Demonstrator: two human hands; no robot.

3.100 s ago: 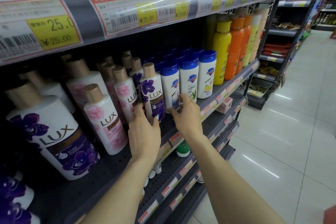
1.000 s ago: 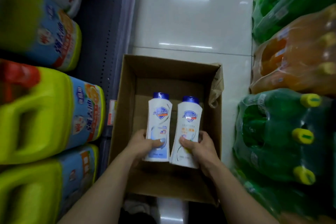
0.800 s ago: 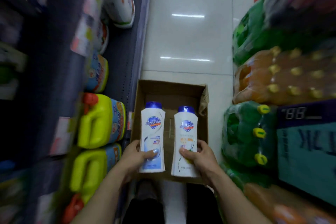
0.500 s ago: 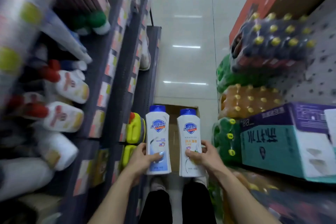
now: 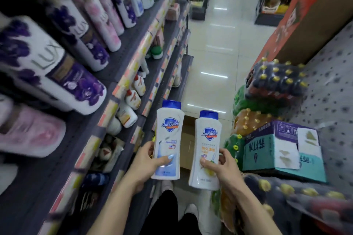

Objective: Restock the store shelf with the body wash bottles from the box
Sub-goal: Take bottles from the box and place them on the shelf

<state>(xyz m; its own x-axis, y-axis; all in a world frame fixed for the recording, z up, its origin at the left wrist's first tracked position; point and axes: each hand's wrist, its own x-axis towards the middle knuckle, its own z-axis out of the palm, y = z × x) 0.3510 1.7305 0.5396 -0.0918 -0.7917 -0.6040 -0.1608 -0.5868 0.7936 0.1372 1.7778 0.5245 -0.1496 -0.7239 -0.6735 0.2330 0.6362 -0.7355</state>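
Note:
My left hand (image 5: 147, 162) grips the lower part of a white Safeguard body wash bottle (image 5: 168, 135) with a blue cap and blue label. My right hand (image 5: 222, 168) holds a second white Safeguard bottle (image 5: 207, 147) with a yellow-green label, also upright. Both bottles hang in the air in front of me, side by side. Below and behind them the brown cardboard box (image 5: 186, 135) lies on the floor, mostly hidden by the bottles. The store shelf (image 5: 122, 63) runs along my left, lined with blurred white LUX bottles (image 5: 53, 66).
Wrapped packs of drink bottles (image 5: 275, 82) and a teal and purple carton (image 5: 280, 149) are stacked on my right. The tiled aisle (image 5: 215, 47) runs ahead between them and the shelves. Lower shelves hold small white bottles (image 5: 131, 101). My legs and shoes are below.
My hands have lifted both Safeguard bottles up out of the box, and my view has risen from the floor to the shelf with the LUX bottles on the left.

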